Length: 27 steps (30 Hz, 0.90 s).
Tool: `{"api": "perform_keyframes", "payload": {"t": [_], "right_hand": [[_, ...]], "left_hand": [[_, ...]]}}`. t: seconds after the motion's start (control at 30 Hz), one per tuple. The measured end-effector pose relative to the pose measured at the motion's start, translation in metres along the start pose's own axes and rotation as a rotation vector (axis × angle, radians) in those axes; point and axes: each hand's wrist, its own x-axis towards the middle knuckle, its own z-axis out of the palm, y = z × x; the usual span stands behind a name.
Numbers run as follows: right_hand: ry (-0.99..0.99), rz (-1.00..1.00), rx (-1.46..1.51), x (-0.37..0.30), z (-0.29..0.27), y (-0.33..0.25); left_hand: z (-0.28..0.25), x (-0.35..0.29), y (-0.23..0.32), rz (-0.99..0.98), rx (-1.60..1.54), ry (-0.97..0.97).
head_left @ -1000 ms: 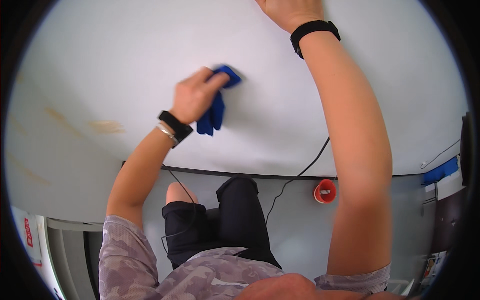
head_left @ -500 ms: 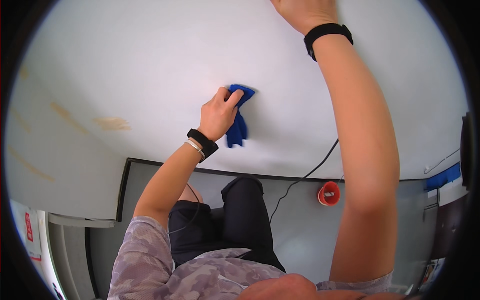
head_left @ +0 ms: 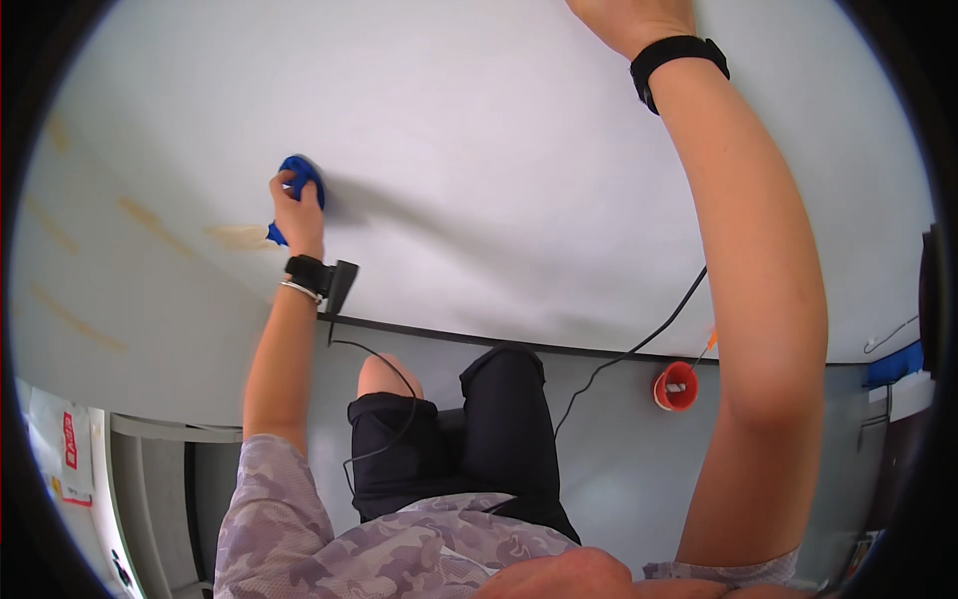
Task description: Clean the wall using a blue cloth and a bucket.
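Observation:
My left hand (head_left: pixel 298 210) is closed on a bunched blue cloth (head_left: pixel 303 172) and presses it against a white wall (head_left: pixel 479 180). One end of the cloth hangs down beside the palm, next to a beige smear on the wall. A black strap with a small box (head_left: pixel 340 288) and a light bangle circle the left wrist. High up at the top edge, my right hand (head_left: pixel 635 22) is by the same wall. Its fingers lie outside the picture, so their pose is hidden. Around the right wrist sits another black strap (head_left: pixel 681 62).
Below the wall on the grey floor stands a red bucket (head_left: pixel 676 387) with a pale object inside. Black cables (head_left: pixel 639 344) run from both arms. More beige streaks (head_left: pixel 155 226) mark the wall section on the left. A dark strip edges the wall's foot.
My left hand has swept left along the wall with the blue cloth, from the middle toward the beige smear. The right arm has shifted slightly right in view.

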Motion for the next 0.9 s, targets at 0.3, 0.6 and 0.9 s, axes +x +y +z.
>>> {"api": "perform_keyframes", "payload": {"t": [0.3,0.6,0.9], "right_hand": [[-0.015,-0.016,-0.002,0.001,-0.004,-0.007],[-0.047,-0.014,-0.08,0.002,0.0,-0.006],[-0.001,-0.043,-0.101,0.0,0.006,-0.014]], "left_hand": [[0.069,-0.122,0.052,0.311,-0.072,-0.227],[0.05,-0.118,-0.009,0.241,0.048,-0.27],[0.05,-0.126,-0.047,-0.161,0.052,-0.253]]}}
